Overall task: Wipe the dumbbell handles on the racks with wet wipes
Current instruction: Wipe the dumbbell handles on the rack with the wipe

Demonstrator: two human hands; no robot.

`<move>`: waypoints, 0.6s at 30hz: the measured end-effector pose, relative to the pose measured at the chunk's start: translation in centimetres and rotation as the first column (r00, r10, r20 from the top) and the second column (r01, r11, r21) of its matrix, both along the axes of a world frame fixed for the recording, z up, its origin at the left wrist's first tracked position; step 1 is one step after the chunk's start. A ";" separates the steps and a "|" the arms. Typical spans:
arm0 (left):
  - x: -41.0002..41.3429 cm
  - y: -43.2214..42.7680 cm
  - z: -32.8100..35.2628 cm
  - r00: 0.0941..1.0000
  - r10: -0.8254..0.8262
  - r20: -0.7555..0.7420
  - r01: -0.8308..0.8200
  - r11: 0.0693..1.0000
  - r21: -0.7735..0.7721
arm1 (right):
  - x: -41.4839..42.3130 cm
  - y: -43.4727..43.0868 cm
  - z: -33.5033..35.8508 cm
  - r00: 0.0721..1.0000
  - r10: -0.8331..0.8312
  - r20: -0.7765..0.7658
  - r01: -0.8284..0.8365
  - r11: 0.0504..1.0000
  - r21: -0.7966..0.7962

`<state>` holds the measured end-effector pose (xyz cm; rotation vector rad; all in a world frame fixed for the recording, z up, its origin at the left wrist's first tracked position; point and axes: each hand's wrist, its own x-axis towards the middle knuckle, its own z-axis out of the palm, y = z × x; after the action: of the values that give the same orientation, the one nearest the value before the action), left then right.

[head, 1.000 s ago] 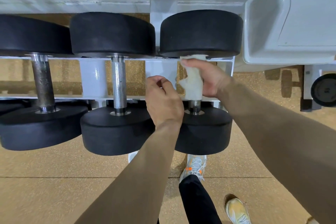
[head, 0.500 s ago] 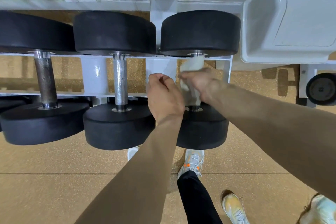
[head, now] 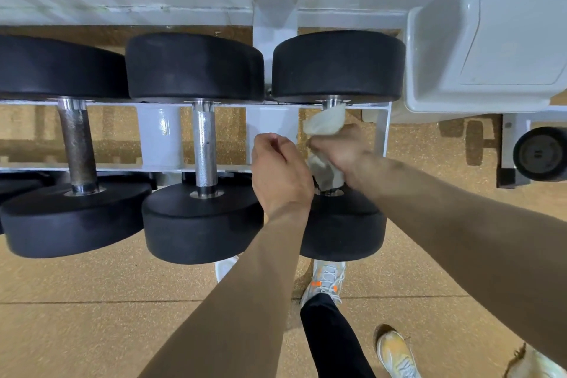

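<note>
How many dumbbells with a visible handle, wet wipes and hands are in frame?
dumbbells: 3 (left, middle, right)
wet wipe: 1, wrapped round the right dumbbell's handle
hands: 2 (left hand, right hand)
Total: 6

An open gap lay between the rack rails (head: 107,167) just right of the middle handle (head: 204,144). The left hand (head: 280,175) filled the gap beside the right handle (head: 333,100), hemmed by black heads (head: 337,66) and the end plate (head: 385,132).
</note>
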<state>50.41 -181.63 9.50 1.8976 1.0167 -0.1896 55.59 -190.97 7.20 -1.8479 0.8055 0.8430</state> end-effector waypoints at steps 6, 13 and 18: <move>0.0 0.0 -0.1 1.000 0.013 -0.011 -0.013 1.000 -0.025 | 2.7 1.2 0.9 0.953 -0.287 0.095 0.269 0.949 0.164; 0.0 0.0 -0.1 1.000 -0.015 0.004 0.015 0.999 -0.029 | -0.4 -2.9 -1.8 0.979 0.003 -0.206 0.128 0.775 0.619; -0.2 0.2 -0.3 0.993 -0.119 -0.013 0.119 0.993 -0.022 | -2.4 -3.2 -1.4 0.962 0.265 0.064 -0.272 0.929 0.252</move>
<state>50.23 -181.43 9.24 1.9412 0.9086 -0.2826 53.18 -194.15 5.79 -1.7524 0.4034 1.0385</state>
